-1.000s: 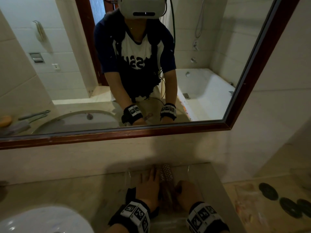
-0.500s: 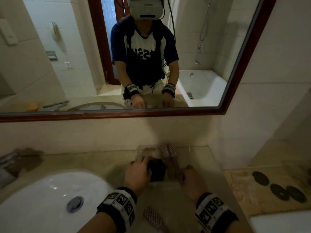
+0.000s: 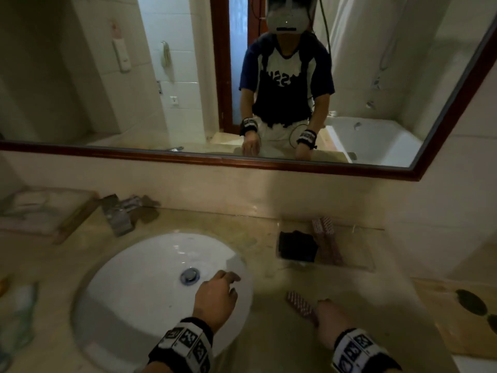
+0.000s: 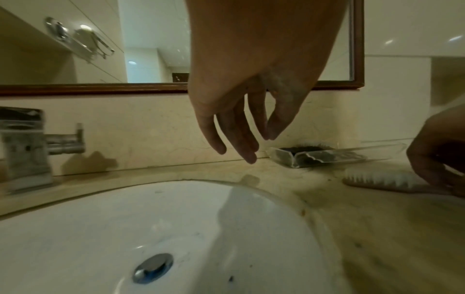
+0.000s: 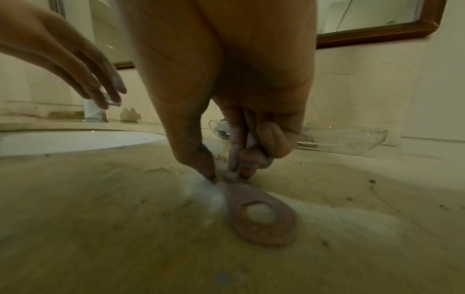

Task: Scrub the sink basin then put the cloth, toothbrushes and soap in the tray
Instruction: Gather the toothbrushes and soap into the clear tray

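Note:
The white sink basin [image 3: 150, 300] fills the lower left of the head view. At the back right a clear tray [image 3: 360, 254] holds a black cloth [image 3: 295, 249] and two pink-handled toothbrushes [image 3: 326, 238]. A third toothbrush [image 3: 300, 305] lies on the counter in front of the tray. My right hand [image 3: 322, 305] pinches its handle [image 5: 259, 216] between thumb and fingers [image 5: 201, 159]; its white bristles [image 4: 377, 179] point up. My left hand [image 3: 228, 281] hovers over the basin's right rim, its fingers [image 4: 239, 135] hanging relaxed and holding nothing.
A chrome faucet [image 3: 121, 214] stands behind the basin. A folded towel [image 3: 40, 211] lies at the back left. Blurred pale items [image 3: 21, 319] sit at the left edge. A wooden board with dark discs [image 3: 470, 305] lies to the right. The mirror frame [image 3: 242, 160] runs along the wall.
Both hands have come back from the tray, leaving the black cloth in it. My right hand now pinches the toothbrush on the counter. The head view has swung down and left over the basin.

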A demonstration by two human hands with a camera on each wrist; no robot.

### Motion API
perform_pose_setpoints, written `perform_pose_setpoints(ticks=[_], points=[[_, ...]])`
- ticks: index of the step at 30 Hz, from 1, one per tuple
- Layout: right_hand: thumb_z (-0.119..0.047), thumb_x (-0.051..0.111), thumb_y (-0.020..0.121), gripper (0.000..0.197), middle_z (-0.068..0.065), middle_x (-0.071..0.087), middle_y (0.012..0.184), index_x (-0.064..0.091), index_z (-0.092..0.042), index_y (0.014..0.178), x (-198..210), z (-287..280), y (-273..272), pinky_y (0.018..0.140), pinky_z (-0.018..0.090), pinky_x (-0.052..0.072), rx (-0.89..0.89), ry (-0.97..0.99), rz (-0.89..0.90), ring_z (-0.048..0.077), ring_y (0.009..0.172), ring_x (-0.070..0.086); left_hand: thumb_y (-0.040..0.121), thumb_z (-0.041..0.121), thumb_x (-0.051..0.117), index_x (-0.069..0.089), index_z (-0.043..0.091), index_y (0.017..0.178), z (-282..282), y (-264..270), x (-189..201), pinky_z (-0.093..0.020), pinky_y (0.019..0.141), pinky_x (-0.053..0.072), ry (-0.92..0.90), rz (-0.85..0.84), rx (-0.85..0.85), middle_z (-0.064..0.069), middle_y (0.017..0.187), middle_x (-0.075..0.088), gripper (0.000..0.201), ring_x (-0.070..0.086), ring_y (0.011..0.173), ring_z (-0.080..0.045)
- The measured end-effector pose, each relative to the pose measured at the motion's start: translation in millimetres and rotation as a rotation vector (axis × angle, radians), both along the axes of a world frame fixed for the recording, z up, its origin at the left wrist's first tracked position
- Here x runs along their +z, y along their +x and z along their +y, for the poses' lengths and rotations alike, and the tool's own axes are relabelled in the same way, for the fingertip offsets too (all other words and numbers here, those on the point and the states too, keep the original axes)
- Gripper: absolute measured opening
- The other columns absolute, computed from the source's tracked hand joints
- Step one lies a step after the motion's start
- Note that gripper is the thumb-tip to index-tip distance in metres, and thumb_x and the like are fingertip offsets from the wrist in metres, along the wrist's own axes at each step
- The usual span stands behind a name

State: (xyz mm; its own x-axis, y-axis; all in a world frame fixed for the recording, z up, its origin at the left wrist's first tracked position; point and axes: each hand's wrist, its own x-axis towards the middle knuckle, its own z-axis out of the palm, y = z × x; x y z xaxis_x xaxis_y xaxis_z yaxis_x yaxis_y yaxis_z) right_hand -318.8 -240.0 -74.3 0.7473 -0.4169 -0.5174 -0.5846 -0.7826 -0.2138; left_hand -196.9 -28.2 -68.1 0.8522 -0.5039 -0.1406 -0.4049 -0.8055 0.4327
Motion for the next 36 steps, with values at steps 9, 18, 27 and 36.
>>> perform_pose_setpoints(ticks=[9, 18, 27, 36], points=[[-0.023, 0.040, 0.100, 0.057, 0.013, 0.016, 0.158, 0.015, -0.002, 0.147, 5.2, 43.6, 25.2, 0.114, 0.026, 0.018, -0.022, 0.085, -0.070, 0.023, 0.143, 0.025, 0.093, 0.019, 0.046, 0.055, 0.030, 0.125, 101.0, 4.5, -3.5, -0.028, 0.097, 0.046, 0.027, -0.016, 0.161, 0.005, 0.131, 0.055, 0.036, 0.061, 0.111, -0.018], [-0.032, 0.064, 0.082, 0.033, 0.006, 0.058, 0.103, 0.036, -0.017, 0.092, 36.3, 184.0, 92.5, 0.069, 0.021, 0.038, 0.250, -0.016, -0.040, 0.021, 0.102, 0.060, 0.092, 0.030, 0.050, 0.051, 0.024, 0.126, 270.1, 40.7, -3.2, -0.031, 0.098, 0.047, 0.140, 0.022, 0.558, -0.002, 0.129, 0.056, 0.035, 0.056, 0.118, -0.020], [-0.029, 0.061, 0.082, 0.031, -0.004, 0.045, 0.080, 0.032, -0.021, 0.078, 19.9, 260.5, 121.8, 0.061, 0.021, 0.036, 0.347, -0.017, -0.052, 0.021, 0.085, 0.054, 0.092, 0.042, 0.046, 0.040, 0.011, 0.132, 382.5, 64.9, -21.3, -0.038, 0.105, 0.038, 0.298, 0.119, 1.016, -0.011, 0.136, 0.044, 0.051, 0.042, 0.126, -0.028], [-0.031, 0.060, 0.085, 0.044, -0.012, 0.035, 0.069, 0.020, -0.029, 0.065, 15.6, 271.2, 131.1, 0.048, 0.012, 0.027, 0.353, -0.051, -0.046, 0.016, 0.075, 0.045, 0.091, 0.047, 0.048, 0.040, 0.009, 0.134, 394.7, 90.0, -39.5, -0.038, 0.103, 0.040, 0.248, 0.186, 0.977, -0.014, 0.133, 0.044, 0.058, 0.043, 0.124, -0.031]])
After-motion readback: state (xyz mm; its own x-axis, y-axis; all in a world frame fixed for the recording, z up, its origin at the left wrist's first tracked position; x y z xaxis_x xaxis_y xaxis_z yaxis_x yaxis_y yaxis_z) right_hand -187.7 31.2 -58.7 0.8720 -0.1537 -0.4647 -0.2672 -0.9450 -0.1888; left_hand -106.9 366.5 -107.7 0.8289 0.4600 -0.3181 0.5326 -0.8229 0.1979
